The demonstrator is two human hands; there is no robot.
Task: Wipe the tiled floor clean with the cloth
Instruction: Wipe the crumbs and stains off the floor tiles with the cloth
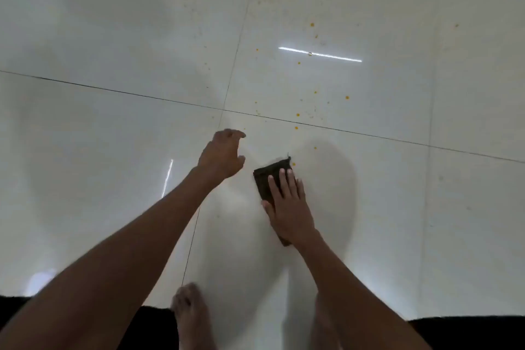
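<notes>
A small dark folded cloth (268, 179) lies flat on the glossy white tiled floor (113, 128). My right hand (287, 207) presses on it with straight, spread fingers and covers its near half. My left hand (223, 155) hovers just left of the cloth with loosely curled fingers and holds nothing. Several orange spots (297, 114) are scattered on the tiles beyond the cloth, the nearest one (293, 164) right by the cloth's far corner.
Dark grout lines (142, 95) cross just beyond my hands. My two bare feet (190, 315) stand at the bottom of the view, flanked by dark fabric (468, 332). Light reflections streak the tiles.
</notes>
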